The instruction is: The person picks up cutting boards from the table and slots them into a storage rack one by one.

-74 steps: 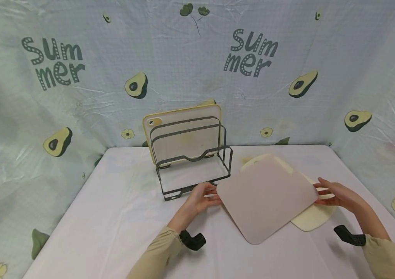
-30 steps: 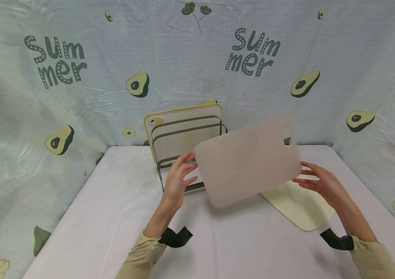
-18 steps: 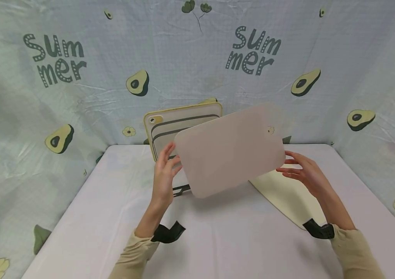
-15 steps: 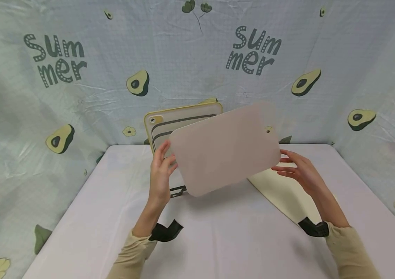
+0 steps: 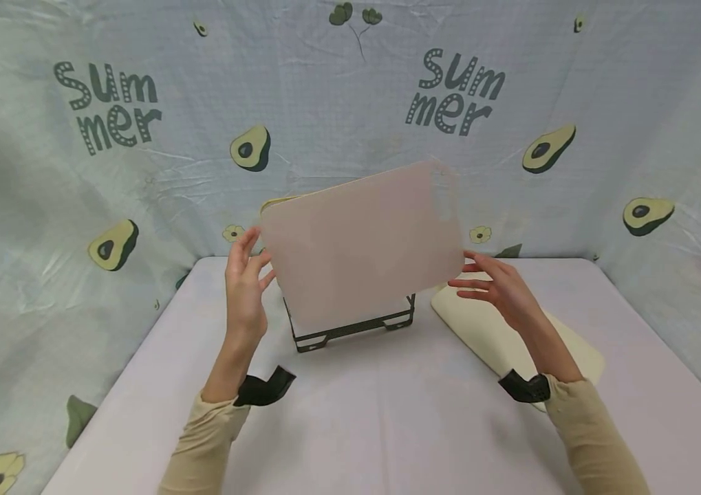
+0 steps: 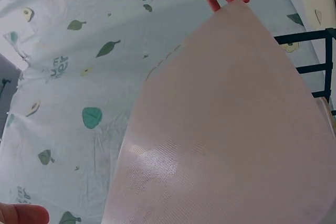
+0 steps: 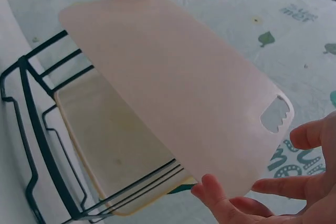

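Carried left and higher since a second ago, a tilted pink board (image 5: 362,240) hangs before the black wire rack (image 5: 355,328) near the table's (image 5: 338,426) far edge, left hand (image 5: 245,292) and right hand (image 5: 506,289) touching opposite ends, fingers apart.

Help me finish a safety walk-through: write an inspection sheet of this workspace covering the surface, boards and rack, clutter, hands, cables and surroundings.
Surface: pale table, with a cream board lying on its right side.
Job items: pink board held off the table, tilted, partly hiding the black rack in the head view; a yellow-rimmed board stands in the rack.
Clutter: nothing seen.
Hands: left hand at the pink board's left edge, right hand at its lower right corner.
Cables: nothing seen.
Surroundings: pale backdrop printed with avocados, flowers and "summer" lettering.
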Demonstrator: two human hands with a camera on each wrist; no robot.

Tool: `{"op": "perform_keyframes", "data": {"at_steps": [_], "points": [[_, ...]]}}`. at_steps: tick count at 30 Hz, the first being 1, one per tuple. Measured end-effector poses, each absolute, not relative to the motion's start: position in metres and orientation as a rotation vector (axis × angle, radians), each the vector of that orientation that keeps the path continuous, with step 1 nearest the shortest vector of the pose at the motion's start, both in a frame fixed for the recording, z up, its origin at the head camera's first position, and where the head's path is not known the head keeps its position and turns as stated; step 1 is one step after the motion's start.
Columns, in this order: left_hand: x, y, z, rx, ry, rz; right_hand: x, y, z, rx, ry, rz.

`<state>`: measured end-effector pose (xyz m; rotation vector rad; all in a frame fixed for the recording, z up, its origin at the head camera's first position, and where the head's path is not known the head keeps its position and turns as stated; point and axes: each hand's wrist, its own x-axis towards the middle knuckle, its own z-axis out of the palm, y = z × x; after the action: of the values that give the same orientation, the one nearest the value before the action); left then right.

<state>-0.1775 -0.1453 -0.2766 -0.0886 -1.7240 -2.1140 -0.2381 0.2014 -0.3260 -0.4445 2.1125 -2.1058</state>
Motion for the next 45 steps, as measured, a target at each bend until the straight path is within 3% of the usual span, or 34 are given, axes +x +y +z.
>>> {"op": "perform_keyframes", "data": {"at_steps": [28, 45], "points": [[-0.202, -0.169, -0.223, -0.223, -1.645, -1.979, -0.271, 0.161, -0.285, -0.578, 1.997, -2.221], [-0.228, -0.174, -0.215, -0.327, -1.541, -1.989, -0.292, 0.139, -0.282, -0.608, 1.888, -2.379]]}}
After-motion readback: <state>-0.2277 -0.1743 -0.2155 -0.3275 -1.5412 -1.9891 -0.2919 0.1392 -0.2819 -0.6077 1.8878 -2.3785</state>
